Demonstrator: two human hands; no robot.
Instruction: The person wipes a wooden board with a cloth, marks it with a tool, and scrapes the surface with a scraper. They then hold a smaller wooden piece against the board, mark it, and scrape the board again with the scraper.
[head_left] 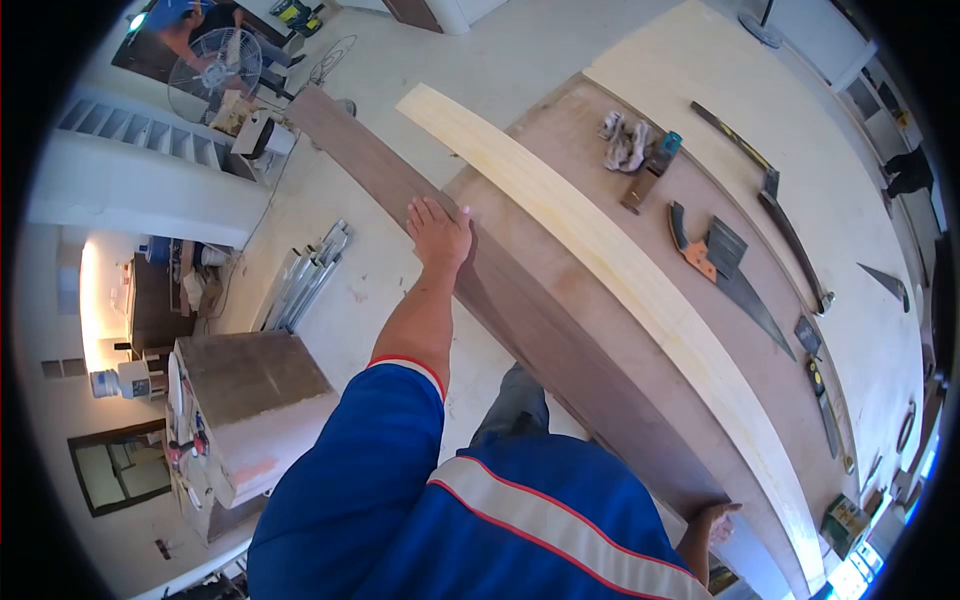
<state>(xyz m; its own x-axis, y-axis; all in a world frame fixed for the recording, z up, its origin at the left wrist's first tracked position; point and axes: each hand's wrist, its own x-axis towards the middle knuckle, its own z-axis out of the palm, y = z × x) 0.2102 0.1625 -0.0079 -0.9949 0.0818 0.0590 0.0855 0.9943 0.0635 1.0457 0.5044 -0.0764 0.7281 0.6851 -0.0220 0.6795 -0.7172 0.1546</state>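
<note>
A long brown board lies along the near edge of the work table. My left hand rests flat on it near its upper end, fingers spread. At the board's lower right end, my right hand is at its near edge, partly cut off by my body; what its fingers grip is not clear. Beside the brown board runs a long pale wooden strip, apart from both hands. Farther over on the table are a handsaw with an orange handle, a wooden block tool and a crumpled cloth.
A black angled tool and a yellow-black tool lie on the table's far side. Metal bars lie on the floor at left, near a box-like cabinet. A fan stands near another person.
</note>
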